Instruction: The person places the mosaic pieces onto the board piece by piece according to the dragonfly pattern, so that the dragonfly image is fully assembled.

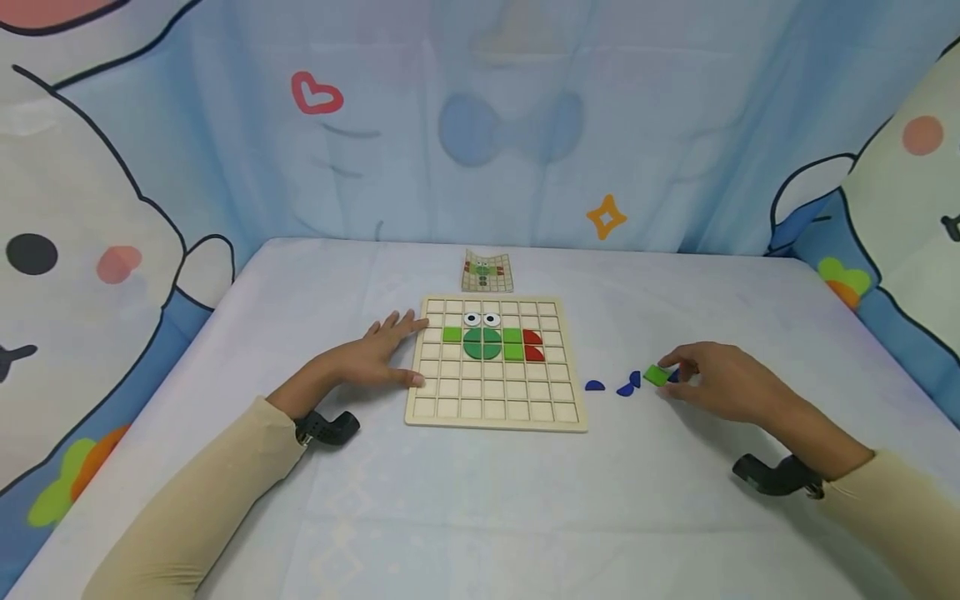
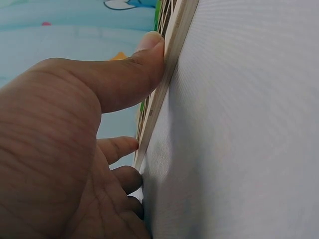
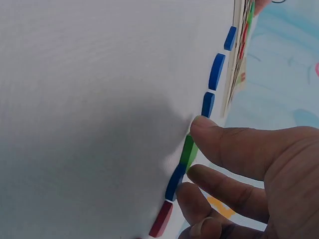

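A wooden grid board [image 1: 495, 410] lies on the table, holding two eye pieces [image 1: 472, 319], a dark green circle of quarter pieces [image 1: 482, 343], light green squares [image 1: 513, 343] and red pieces [image 1: 533, 345]. My left hand [image 1: 378, 357] rests at the board's left edge, thumb and index finger spread along the frame. To the right of the board, my right hand [image 1: 712, 379] pinches a green square [image 1: 655, 376] between thumb and index finger. A blue piece [image 3: 174, 182] sits beside that square under the fingers, and a red piece [image 3: 161, 219] lies just past it.
Several blue pieces [image 1: 595, 386] lie between the board and my right hand. Behind the board stands a small curled pattern card [image 1: 487, 273] with a similar picture. A white cloth [image 1: 480, 508] covers the table, and a printed curtain [image 1: 510, 192] hangs behind it.
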{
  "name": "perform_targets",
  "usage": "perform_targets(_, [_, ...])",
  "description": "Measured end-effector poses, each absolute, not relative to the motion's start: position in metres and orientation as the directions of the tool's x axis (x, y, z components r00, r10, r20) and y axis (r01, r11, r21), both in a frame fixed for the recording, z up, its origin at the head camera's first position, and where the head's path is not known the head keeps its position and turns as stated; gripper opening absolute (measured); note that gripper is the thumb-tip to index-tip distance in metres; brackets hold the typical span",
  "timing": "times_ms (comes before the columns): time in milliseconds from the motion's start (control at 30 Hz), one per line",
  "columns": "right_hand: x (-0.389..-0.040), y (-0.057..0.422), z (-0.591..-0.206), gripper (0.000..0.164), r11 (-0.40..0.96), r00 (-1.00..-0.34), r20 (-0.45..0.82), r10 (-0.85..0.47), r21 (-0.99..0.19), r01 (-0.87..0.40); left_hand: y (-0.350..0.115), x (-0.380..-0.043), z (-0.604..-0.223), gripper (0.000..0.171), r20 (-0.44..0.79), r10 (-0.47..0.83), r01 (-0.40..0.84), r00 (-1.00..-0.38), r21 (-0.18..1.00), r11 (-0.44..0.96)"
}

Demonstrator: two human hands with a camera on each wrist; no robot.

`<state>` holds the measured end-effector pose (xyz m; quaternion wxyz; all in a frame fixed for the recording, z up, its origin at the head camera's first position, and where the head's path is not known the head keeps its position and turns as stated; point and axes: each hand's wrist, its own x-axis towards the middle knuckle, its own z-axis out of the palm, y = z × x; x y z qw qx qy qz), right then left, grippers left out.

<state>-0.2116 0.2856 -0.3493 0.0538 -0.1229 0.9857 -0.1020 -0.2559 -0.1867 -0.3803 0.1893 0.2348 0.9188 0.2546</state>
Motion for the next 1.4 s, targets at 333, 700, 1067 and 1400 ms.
perform_targets(333, [-0.22,0.28,-0.349,0.037,0.956,-0.969,-0.093,-0.228,-0.21,-0.205,-0.187,-0.256,-0.38,0.095,-0.223,0.531,0.344,-0.818,0.549,0.762])
perform_targets(700, [-0.219,0.278,-0.347,0.033,0.959,-0.971,-0.098,-0.218,-0.206,-0.194,-0.187,-0.257,-0.381,0.094,-0.215,0.533,0.349,-0.819,0.55,0.759])
perform_targets(1067, [-0.223,0.275,-0.341,0.035,0.959,-0.961,-0.165,-0.224,-0.212,-0.187,-0.186,-0.256,-0.379,0.095,-0.217,0.542,0.351,-0.812,0.561,0.75])
perform_targets(1400, [-0.229,0.227,-0.322,0.035,0.948,-0.951,-0.131,-0.28,-0.192,-0.253,-0.186,-0.255,-0.378,0.095,-0.225,0.534,0.34,-0.815,0.561,0.755])
